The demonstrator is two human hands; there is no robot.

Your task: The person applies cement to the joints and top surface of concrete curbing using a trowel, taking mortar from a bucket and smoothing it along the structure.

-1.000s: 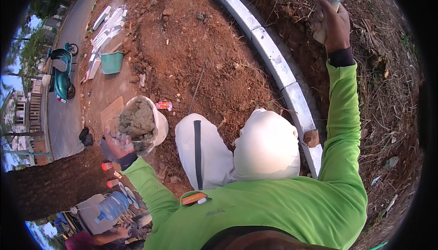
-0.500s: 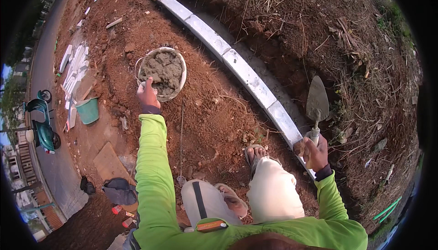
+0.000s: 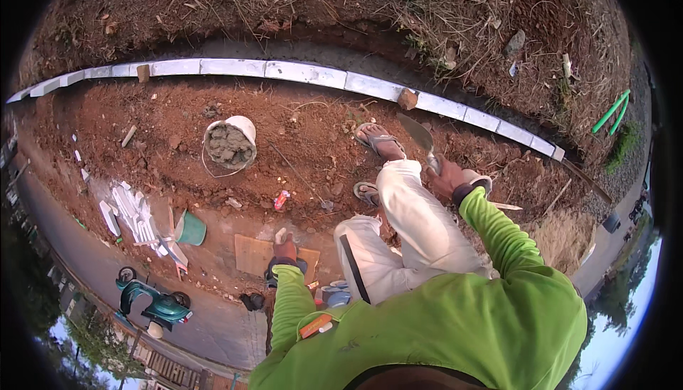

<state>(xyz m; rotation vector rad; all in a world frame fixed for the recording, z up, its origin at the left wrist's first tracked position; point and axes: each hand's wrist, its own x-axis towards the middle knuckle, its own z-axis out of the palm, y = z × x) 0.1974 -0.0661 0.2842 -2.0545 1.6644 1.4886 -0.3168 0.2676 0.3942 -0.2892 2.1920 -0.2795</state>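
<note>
My right hand (image 3: 445,175) grips the trowel (image 3: 418,134) by its handle, blade pointing toward the pale block edging (image 3: 306,73). My left hand (image 3: 284,246) is low over a plywood board (image 3: 252,251), its grey-smudged fingers loosely apart, with no held item visible. Beyond it, a white bucket (image 3: 250,129) of grey mortar (image 3: 228,144) rests on red soil, its wire handle hanging toward me. My sandalled feet (image 3: 373,134) stand between the bucket and trowel. Brown brick pieces (image 3: 408,98) sit at the edging.
A trench with dry grass lies behind the edging. Several white offcuts (image 3: 131,215) and a green bucket (image 3: 191,228) are at the left, near a road with a teal scooter (image 3: 153,303). Green tubing (image 3: 608,112) lies at the upper right, and a red packet (image 3: 282,199) on the soil.
My left hand has let go of the mortar bucket and drawn back toward me. The trowel has come down to knee level. My view has swung round, so the edging now runs across it.
</note>
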